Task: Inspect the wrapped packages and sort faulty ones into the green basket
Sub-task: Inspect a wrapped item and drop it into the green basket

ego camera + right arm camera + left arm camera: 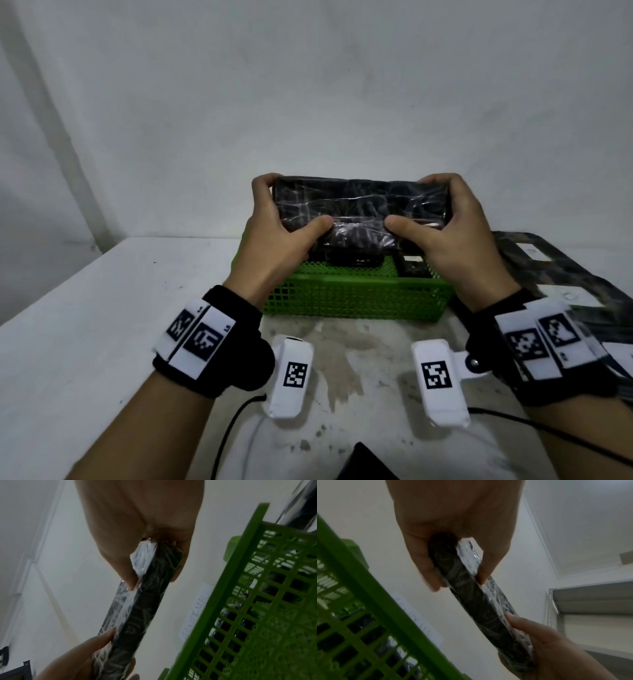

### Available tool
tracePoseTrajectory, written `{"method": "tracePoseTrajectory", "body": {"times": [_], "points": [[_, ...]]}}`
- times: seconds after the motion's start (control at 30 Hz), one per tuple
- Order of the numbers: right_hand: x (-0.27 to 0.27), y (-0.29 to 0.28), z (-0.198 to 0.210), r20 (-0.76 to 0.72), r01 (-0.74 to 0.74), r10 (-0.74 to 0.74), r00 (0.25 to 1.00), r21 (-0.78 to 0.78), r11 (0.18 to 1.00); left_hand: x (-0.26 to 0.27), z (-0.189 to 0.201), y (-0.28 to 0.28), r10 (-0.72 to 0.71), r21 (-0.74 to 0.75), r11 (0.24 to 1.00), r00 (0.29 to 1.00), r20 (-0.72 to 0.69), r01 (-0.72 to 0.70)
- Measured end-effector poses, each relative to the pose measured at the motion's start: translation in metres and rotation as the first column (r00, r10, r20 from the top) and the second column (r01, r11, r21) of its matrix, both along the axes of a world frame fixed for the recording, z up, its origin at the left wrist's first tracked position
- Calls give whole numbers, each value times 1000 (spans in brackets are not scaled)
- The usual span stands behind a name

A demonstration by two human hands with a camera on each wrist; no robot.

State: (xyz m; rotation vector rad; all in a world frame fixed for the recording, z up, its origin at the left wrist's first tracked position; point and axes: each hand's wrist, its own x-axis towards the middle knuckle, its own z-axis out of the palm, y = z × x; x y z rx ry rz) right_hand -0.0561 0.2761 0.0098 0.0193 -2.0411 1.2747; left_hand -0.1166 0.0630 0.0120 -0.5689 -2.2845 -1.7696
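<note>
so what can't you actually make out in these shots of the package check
- Package faults: head view shows only crinkled film; both wrist views are blurred and edge-on.
- Far face of the package: hidden behind it in every view.
- Green basket contents: left hand, right hand and the package cover most; only dark wrapped shapes show.
- Paper note on the wall: right wrist view, writing blurred and partly behind the basket rim.
- Dark stack at right: cut by the head view's edge.
</note>
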Motion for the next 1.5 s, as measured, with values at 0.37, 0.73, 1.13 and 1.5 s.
{"method": "tracePoseTrajectory", "body": {"times": [0.37, 0.73, 1.13, 1.5], "points": [[2, 1, 3, 93, -104, 125, 988, -198, 975, -5, 9, -10, -95, 126, 988, 994, 53, 87], [3, -1, 5, -131, -77, 59, 990, -136, 988, -3, 6, -3, -165, 147, 975, 986, -33, 168], [7, 17, 18, 137, -205, 214, 967, -76, 976, -9, 2, -2, -317, 346, 892, 948, 16, 292], [6, 3, 11, 40, -42, 46, 998, -95, 995, -7, -7, 8, -221, 329, 925, 974, 57, 191]]}}
